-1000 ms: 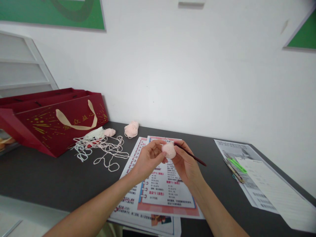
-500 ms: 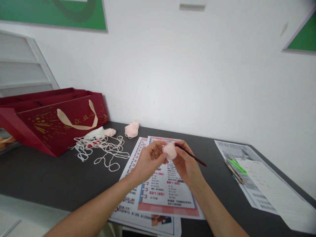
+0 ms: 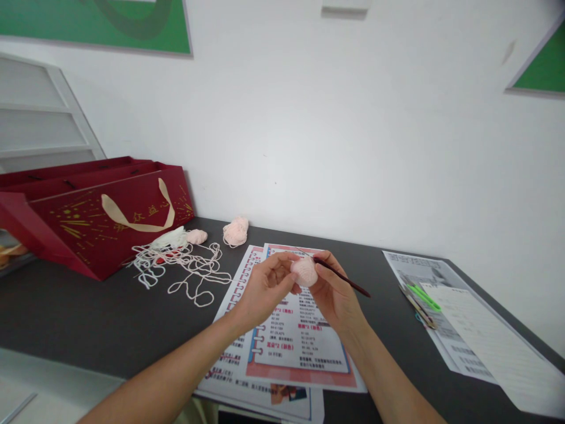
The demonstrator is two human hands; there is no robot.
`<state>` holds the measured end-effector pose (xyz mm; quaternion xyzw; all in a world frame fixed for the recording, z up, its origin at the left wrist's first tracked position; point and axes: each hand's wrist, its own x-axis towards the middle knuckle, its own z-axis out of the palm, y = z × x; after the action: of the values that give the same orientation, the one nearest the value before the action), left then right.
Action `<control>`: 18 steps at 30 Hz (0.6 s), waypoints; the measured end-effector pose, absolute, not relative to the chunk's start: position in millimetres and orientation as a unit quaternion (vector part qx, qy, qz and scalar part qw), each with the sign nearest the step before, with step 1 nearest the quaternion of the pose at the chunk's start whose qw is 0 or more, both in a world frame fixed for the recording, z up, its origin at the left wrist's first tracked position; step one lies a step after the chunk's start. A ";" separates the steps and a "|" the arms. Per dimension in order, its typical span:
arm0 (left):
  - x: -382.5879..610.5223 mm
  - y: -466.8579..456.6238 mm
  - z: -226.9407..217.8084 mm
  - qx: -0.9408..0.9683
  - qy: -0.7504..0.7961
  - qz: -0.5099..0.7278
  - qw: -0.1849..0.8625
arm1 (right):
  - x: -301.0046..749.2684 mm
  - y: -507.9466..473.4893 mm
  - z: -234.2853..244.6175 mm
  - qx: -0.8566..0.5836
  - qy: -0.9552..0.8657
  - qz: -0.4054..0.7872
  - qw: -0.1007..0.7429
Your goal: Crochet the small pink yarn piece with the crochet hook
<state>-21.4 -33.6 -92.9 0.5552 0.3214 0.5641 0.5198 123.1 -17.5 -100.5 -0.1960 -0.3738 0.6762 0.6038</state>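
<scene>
My left hand (image 3: 263, 287) pinches a small round pale pink crocheted piece (image 3: 303, 272) from the left. Its fingers are curled around it. My right hand (image 3: 332, 291) touches the same piece from the right and grips a thin dark red crochet hook (image 3: 345, 280) whose tip points into the piece. Both hands hover just above the printed instruction sheets (image 3: 291, 330) in the middle of the dark table (image 3: 88, 318).
A tangle of loose cream and pink yarn (image 3: 180, 262) lies left of the sheets, with a pink yarn ball (image 3: 235, 231) behind. A red gift bag (image 3: 88, 218) lies on its side at far left. Papers (image 3: 468, 330) and green-handled tools (image 3: 421, 297) sit at right.
The hands and the pink piece have shifted very slightly right and down; otherwise the scene is the same.
</scene>
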 end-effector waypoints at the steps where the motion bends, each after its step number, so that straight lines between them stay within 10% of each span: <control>1: -21.6 -33.7 -93.3 0.556 0.322 0.564 0.519 | 123.3 -17.4 -100.7 -0.195 -0.371 0.678 0.604; 18: -21.7 -33.7 -95.9 0.584 0.331 0.560 0.485 | 124.3 -16.8 -100.3 -0.210 -0.368 0.675 0.604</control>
<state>-21.7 -33.7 -95.9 0.5844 0.3310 0.5597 0.4855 124.3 -16.8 -100.3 -0.2103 -0.3684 0.6747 0.6040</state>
